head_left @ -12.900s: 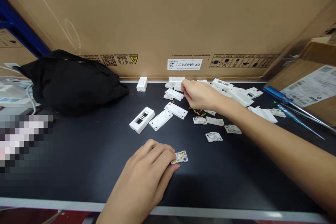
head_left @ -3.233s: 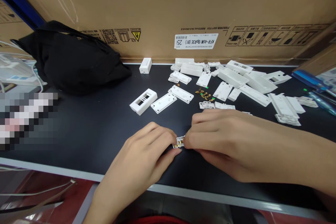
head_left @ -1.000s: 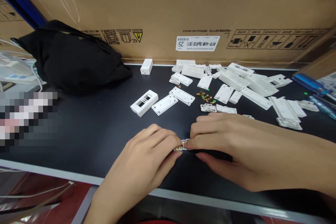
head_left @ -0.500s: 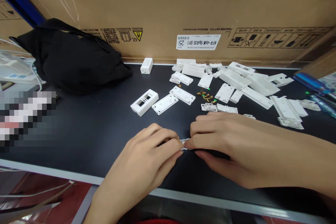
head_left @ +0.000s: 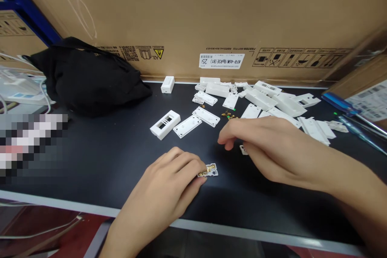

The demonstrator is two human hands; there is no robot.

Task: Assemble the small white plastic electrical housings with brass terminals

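My left hand (head_left: 172, 181) is closed on a small white plastic terminal base (head_left: 212, 172), its thumb and index finger at the left end. Brass pieces sit in the base, which is low over or on the dark tabletop; the fingers cover part of it. To the right, my right hand (head_left: 263, 145) hovers with bent fingers, its thumb apart from them and nothing visible in its grasp. Just beyond its fingertips lie several small brass pieces (head_left: 226, 114), some with green bits. A white plastic part (head_left: 242, 150) shows partly beneath the right hand.
Several white plastic covers and plates (head_left: 263, 98) are heaped at the back right. A white frame (head_left: 165, 124) and a small white box (head_left: 167, 84) stand farther left. A black bag (head_left: 90, 76), a blue-handled screwdriver (head_left: 341, 102) and a large carton (head_left: 181, 12) border the tabletop (head_left: 121, 161).
My right hand has let go of the terminal base and moved up and away toward the brass pieces. The left hand keeps hold, and brass in the base now shows. The view has tilted slightly.
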